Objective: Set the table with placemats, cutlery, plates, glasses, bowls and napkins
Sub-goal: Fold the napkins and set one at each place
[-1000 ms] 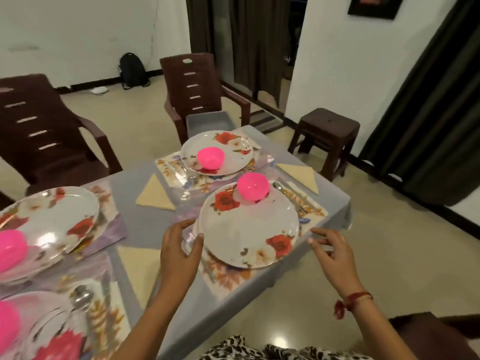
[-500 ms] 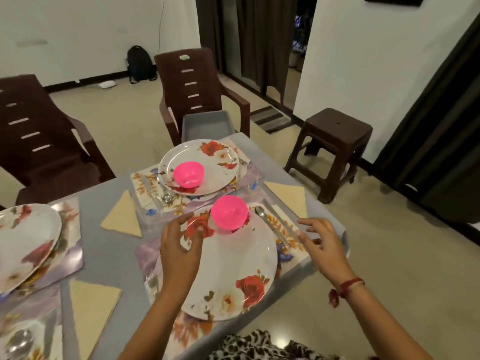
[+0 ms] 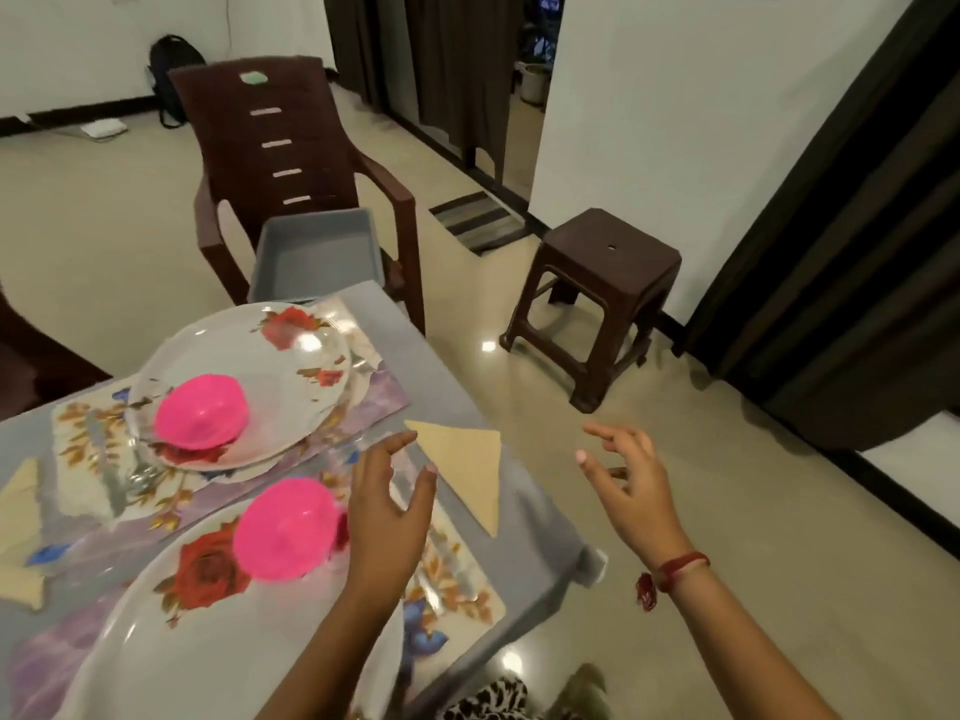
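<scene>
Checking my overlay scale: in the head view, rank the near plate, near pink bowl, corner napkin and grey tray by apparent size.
1. near plate, cropped by the frame.
2. grey tray, though it is farther away.
3. near pink bowl and corner napkin look alike: not ranked.

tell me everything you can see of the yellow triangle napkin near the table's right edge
The napkin is pale yellow, folded into a flat triangle, looking like paper or thin cloth. It lies on the grey tablecloth near the table's right edge, beside the near placemat, longest tip toward the person. The left hand has its forefinger close to one corner; contact unclear.
</scene>
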